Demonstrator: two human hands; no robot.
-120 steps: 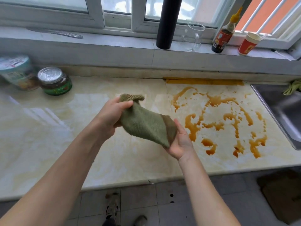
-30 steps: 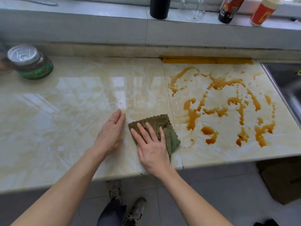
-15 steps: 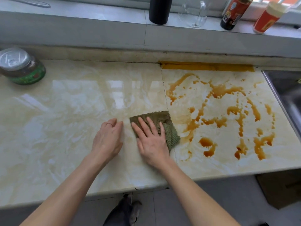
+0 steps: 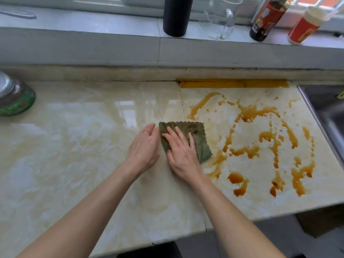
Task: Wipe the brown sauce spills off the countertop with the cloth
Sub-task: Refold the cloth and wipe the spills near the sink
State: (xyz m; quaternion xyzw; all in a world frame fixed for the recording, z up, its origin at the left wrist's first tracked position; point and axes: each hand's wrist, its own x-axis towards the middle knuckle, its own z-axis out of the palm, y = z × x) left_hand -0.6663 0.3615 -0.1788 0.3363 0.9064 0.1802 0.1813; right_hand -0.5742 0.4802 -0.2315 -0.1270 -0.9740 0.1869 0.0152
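2 hands lie flat, fingers released, on a folded, waffle-textured olive cloth beside brown sauce spills.

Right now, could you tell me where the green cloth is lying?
In the head view the green cloth lies flat mid-countertop under the right hand, the left hand at its left edge and the brown sauce spills beginning just right.
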